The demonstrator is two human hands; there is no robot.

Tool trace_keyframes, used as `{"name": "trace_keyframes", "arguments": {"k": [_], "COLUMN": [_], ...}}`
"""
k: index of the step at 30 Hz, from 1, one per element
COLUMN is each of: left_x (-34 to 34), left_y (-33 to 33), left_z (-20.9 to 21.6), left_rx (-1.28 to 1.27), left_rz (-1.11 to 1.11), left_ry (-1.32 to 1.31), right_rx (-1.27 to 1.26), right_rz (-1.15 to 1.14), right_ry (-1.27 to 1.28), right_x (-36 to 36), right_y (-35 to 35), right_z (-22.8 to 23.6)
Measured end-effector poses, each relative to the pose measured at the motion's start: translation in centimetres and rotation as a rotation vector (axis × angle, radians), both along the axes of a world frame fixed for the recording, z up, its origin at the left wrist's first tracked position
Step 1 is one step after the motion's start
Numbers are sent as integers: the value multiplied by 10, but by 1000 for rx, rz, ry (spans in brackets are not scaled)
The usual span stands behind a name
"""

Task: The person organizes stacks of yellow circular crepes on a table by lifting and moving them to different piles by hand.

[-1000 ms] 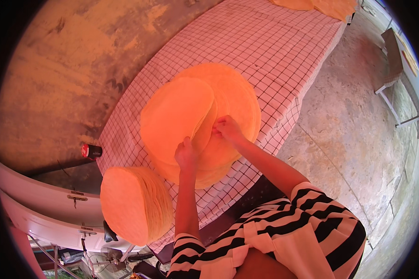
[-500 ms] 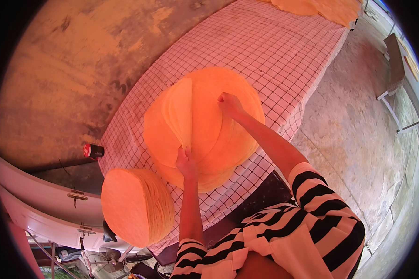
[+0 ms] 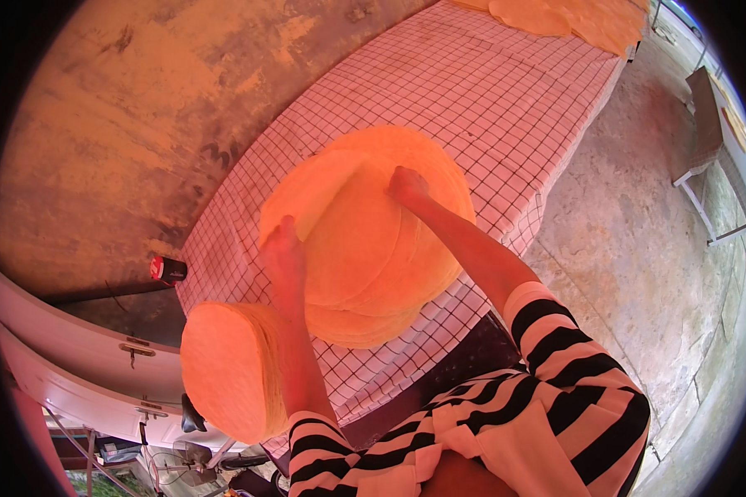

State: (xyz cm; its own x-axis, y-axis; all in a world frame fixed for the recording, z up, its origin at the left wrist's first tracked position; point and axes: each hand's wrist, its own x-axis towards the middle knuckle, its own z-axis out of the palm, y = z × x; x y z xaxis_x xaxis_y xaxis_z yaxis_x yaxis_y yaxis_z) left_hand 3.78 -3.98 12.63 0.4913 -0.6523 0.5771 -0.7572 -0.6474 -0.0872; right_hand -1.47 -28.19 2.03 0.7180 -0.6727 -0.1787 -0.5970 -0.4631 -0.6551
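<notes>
A broad pile of thin, round, orange-looking sheets [image 3: 365,265] lies on a checked cloth [image 3: 522,108], their edges unevenly overlapped. My left hand [image 3: 284,253] is closed at the pile's left side, gripping the rim of a top sheet [image 3: 315,186]. That sheet's slanting edge crosses the pile's upper left. Over the right part of the pile, my right hand [image 3: 409,187] is curled with its fingers together; what they hold, if anything, is hidden. At the near left stands a second, thick stack of similar round sheets [image 3: 224,369], tilted in view, close to my left forearm.
A small dark can with a red end [image 3: 167,269] sits by the cloth's left edge. More orange sheets [image 3: 555,16] lie at the table's far end. Pale curved panels with latches [image 3: 137,349] are at the left. A bench-like table [image 3: 717,124] stands on the right.
My left hand has moved left and away from me, drawing the sheet's folded part over to the left, where it now lies flatter. My right hand has barely shifted.
</notes>
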Motion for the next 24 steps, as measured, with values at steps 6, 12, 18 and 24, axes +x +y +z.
{"name": "trace_keyframes", "arguments": {"k": [6, 12, 18, 24], "left_x": [-26, -58, -70, -77], "left_y": [-10, 5, -21, -43], "left_z": [29, -98, -93, -105], "left_rx": [122, 139, -182, 14], "left_rz": [-31, 19, 133, 138], "left_ry": [-204, 177, 348, 264], "right_rx": [46, 54, 121, 226], "right_rz": [-76, -49, -62, 196], "right_ry": [-125, -370, -493, -214], "right_x": [13, 15, 6, 2], "right_y": [-7, 3, 0, -10], "right_z": [-30, -28, -21, -11]}}
